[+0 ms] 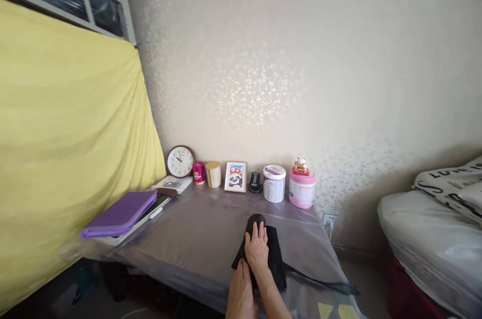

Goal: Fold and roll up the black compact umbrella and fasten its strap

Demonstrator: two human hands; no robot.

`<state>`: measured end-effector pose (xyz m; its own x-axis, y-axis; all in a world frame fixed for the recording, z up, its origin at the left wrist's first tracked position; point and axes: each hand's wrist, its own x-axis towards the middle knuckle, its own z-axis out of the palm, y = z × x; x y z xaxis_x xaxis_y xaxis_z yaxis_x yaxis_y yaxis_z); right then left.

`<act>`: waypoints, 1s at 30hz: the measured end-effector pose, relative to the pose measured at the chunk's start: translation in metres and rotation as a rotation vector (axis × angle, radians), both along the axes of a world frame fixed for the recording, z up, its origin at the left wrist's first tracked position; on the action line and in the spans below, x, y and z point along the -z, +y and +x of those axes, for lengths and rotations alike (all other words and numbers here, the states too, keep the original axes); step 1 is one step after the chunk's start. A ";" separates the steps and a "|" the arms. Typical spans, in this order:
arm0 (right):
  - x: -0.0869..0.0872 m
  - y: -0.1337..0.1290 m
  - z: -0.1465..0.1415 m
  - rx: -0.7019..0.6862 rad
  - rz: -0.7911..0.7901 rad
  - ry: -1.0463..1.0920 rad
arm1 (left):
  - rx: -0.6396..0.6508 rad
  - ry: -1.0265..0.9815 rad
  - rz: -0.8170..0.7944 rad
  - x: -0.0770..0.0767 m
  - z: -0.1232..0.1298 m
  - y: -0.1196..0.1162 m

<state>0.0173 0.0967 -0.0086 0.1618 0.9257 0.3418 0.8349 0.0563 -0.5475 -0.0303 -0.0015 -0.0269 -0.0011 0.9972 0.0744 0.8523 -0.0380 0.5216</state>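
A black cloth item with a rounded top part lies on the covered table near its front edge, and a black strap runs from it to the right. My right hand rests on the upper middle of the cloth, palm down with its fingers spread. Lower and to the left, my left hand is at the cloth's left side, its fingers close together against the fabric; its fingertips are partly hidden, so what they grip cannot be made out.
Along the wall stand a clock, a pink can, a yellow-lidded jar, a panda picture, a black device and two tubs. A purple folder lies left. A bed is at right.
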 end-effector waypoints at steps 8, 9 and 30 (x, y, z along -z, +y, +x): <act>0.000 -0.001 0.000 -0.040 -0.009 -0.070 | 0.057 -0.039 -0.069 0.015 -0.010 0.004; 0.001 -0.001 0.000 -0.044 -0.001 -0.075 | 0.059 -0.053 -0.081 0.016 -0.011 0.003; 0.002 -0.001 0.007 -0.076 -0.069 -0.091 | 0.121 -0.144 -0.078 0.020 -0.017 -0.015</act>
